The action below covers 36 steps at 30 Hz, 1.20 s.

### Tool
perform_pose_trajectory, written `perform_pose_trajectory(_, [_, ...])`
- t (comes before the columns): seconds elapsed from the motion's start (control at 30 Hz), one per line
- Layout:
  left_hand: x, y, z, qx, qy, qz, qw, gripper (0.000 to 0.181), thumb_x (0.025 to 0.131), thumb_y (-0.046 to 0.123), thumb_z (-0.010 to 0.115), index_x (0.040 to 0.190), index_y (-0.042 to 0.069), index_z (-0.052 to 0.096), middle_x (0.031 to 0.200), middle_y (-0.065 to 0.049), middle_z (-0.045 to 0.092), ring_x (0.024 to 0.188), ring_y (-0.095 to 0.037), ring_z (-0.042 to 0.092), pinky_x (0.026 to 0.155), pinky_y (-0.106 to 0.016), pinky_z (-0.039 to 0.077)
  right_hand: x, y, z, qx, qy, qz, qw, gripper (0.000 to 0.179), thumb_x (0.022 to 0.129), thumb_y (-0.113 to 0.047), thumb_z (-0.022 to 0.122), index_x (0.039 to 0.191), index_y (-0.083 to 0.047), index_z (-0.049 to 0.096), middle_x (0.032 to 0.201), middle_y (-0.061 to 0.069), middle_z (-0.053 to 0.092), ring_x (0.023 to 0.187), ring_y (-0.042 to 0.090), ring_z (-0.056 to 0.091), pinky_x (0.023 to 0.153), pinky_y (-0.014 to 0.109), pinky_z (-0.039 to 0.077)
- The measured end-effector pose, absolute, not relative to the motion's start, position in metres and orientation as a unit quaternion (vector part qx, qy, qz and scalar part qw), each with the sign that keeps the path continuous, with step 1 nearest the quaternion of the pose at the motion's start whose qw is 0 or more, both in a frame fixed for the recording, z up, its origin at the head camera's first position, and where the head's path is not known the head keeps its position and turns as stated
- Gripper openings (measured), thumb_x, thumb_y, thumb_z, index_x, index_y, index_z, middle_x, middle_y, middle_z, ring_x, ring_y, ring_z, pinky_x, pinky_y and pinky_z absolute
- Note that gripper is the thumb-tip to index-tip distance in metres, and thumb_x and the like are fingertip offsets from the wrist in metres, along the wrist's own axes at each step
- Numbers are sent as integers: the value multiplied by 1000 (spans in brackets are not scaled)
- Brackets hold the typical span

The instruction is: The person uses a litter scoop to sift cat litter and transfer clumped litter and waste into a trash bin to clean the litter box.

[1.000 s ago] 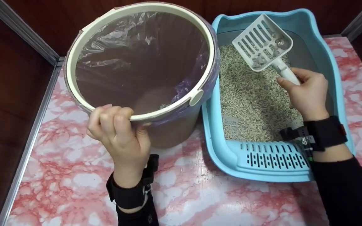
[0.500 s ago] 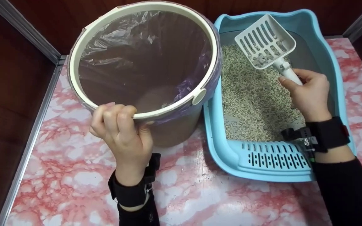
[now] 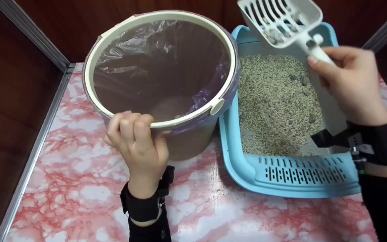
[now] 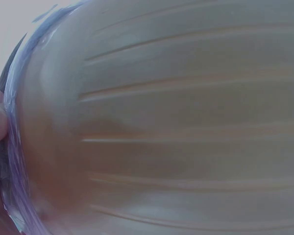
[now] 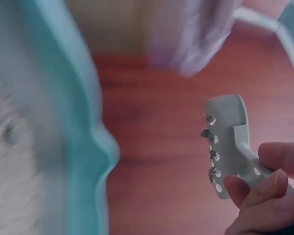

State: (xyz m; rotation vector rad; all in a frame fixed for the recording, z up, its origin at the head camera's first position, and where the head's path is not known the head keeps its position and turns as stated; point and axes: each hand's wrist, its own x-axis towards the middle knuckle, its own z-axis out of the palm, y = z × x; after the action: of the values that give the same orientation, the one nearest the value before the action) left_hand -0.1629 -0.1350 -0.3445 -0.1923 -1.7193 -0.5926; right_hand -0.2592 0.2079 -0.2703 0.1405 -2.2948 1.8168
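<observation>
My right hand grips the handle of a pale grey slotted litter scoop, raised above the far end of the blue litter box. Small grey clumps lie in the scoop; in the right wrist view some clumps poke through its slots. Pellet litter with a few dark lumps covers the box floor. On the left, my left hand holds the near rim of a trash bin, fingers over the top and thumb outside. A clear purplish bag lines the bin.
Bin and litter box stand side by side on a red-and-white marbled surface. Dark reddish wood panels with metal edge strips rise at the left, back and right. The box's near end has a slotted step.
My right hand has lifted the loaded scoop up and away from the litter, uncovering dark lumps below. My left hand keeps its hold on the bin rim; the bin appears slightly lower in view.
</observation>
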Motion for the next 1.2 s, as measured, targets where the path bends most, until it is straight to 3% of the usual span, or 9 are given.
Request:
perform_pose_trajectory(0.13, [-163, -135, -343, -85, -744, -256, 612, 48, 97, 52, 45, 86, 6, 54, 87, -12, 52, 100, -37, 46, 81, -54, 25, -264, 187, -248, 126, -770, 619, 89, 26, 86, -12, 75, 104, 6, 71, 62, 13, 57, 44, 15, 43, 36, 22, 33])
perform_pose_trajectory(0.23, [-163, -134, -343, -87, -744, -253, 612, 47, 97, 51, 44, 86, 6, 54, 87, -12, 52, 100, -36, 46, 81, -54, 25, -266, 159, -237, 181, -821, 533, 89, 25, 88, -23, 74, 102, -3, 75, 61, 14, 56, 44, 17, 42, 37, 26, 33])
perform_pose_trajectory(0.37, [-163, -133, -342, -88, -746, -251, 610, 48, 98, 51, 43, 86, 6, 54, 87, -12, 52, 100, -36, 46, 80, -54, 25, -267, 116, -230, 257, -901, 331, 116, 28, 91, -45, 65, 94, -20, 77, 64, 4, 59, 51, 16, 45, 46, 31, 33])
perform_pose_trajectory(0.47, [-163, -133, -343, -88, -747, -249, 610, 48, 97, 52, 43, 87, 6, 54, 87, -11, 52, 100, -36, 46, 79, -54, 25, -268, 88, -228, 300, -927, 160, 155, 29, 91, -51, 59, 90, -26, 74, 67, -6, 59, 56, 16, 49, 49, 36, 34])
perform_pose_trajectory(0.6, [-163, -131, -343, -89, -746, -250, 611, 47, 97, 52, 44, 87, 6, 54, 87, -11, 52, 100, -36, 46, 80, -54, 25, -266, 65, -227, 363, -908, 16, 210, 12, 82, -32, 66, 73, -24, 66, 60, -5, 54, 51, 21, 48, 43, 43, 32])
perform_pose_trajectory(0.73, [-163, -131, -342, -91, -745, -252, 610, 48, 97, 52, 45, 87, 6, 54, 87, -12, 51, 100, -36, 46, 80, -54, 25, -260, 55, -226, 434, -860, -27, 268, 13, 70, -8, 65, 63, -18, 60, 58, 1, 49, 48, 26, 45, 44, 44, 32])
perform_pose_trajectory(0.9, [-164, -131, -341, -94, -742, -251, 614, 47, 97, 50, 45, 86, 6, 54, 87, -12, 51, 99, -36, 45, 81, -54, 25, -252, 62, -219, 458, -827, -23, 326, 13, 71, -1, 66, 71, -14, 68, 60, 4, 48, 53, 28, 45, 49, 40, 32])
perform_pose_trajectory(1.07, [-164, -131, -341, -96, -740, -254, 616, 47, 97, 50, 45, 85, 5, 53, 86, -12, 50, 99, -36, 44, 82, -54, 25, -258, 96, -222, 424, -825, 51, 371, 9, 89, -27, 68, 91, -22, 75, 68, -1, 59, 56, 21, 52, 47, 38, 34])
perform_pose_trajectory(1.2, [-164, -133, -342, -96, -739, -257, 615, 47, 97, 51, 45, 86, 5, 53, 86, -12, 50, 99, -37, 45, 83, -54, 25, -267, 139, -225, 356, -840, 158, 377, 22, 89, -37, 70, 106, -24, 76, 87, -2, 72, 65, 10, 58, 55, 26, 37])
